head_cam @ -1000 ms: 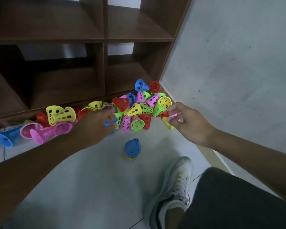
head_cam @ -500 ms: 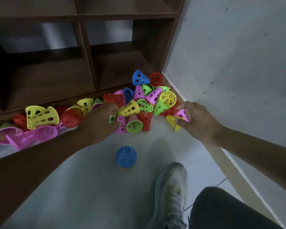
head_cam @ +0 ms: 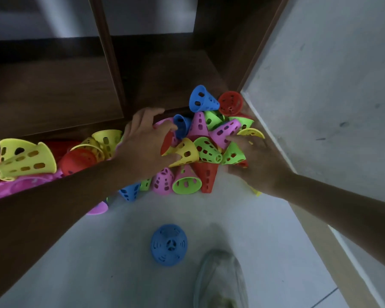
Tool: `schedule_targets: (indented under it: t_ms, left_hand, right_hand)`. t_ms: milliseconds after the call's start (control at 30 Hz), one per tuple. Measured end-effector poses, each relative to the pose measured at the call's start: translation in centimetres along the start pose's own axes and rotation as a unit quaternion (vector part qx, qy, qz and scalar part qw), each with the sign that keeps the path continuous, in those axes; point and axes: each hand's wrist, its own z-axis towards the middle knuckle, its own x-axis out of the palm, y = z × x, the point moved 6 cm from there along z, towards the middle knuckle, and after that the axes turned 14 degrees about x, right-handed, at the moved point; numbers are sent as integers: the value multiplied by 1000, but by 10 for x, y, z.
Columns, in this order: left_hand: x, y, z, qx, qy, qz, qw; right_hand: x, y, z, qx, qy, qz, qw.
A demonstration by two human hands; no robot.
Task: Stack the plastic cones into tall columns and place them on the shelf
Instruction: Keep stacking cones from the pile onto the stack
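A heap of perforated plastic cones [head_cam: 200, 150] in several colours lies on the floor against the dark wooden shelf [head_cam: 53, 96]. My left hand [head_cam: 142, 143] is spread over the heap's left side, its fingertips near a blue cone [head_cam: 181, 127] and its thumb on a yellow cone [head_cam: 185, 152]. My right hand [head_cam: 256, 163] is pushed into the heap's right side, with its fingers against a pink cone [head_cam: 226, 131] and a green cone [head_cam: 233, 154]; its grip is hidden. A short stack topped by a blue cone [head_cam: 169, 244] stands upright on the floor, nearer to me.
More cones trail left along the shelf's base, among them nested yellow cones [head_cam: 25, 158] and a pink stack [head_cam: 7, 190]. A grey wall [head_cam: 320, 85] closes the right side. My shoe [head_cam: 220, 278] is beside the blue stack.
The view has dropped closer to the heap. My left hand has opened and reached further over the cones. My right hand has pushed deeper into the heap's right side.
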Motion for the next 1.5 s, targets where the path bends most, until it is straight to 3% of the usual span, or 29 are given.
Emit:
schedule_targets:
  t_ms: [400, 767, 1500]
  left_hand:
    - [30, 5, 20, 7, 91, 5, 996]
    - [48, -22, 29, -20, 206, 179, 962]
    - [37, -4, 18, -54, 171, 124, 976]
  right_hand:
    - [40, 9, 27, 37, -41, 85, 995]
    - [50, 8, 25, 40, -61, 50, 996]
    - [35, -12, 0, 20, -129, 171, 977]
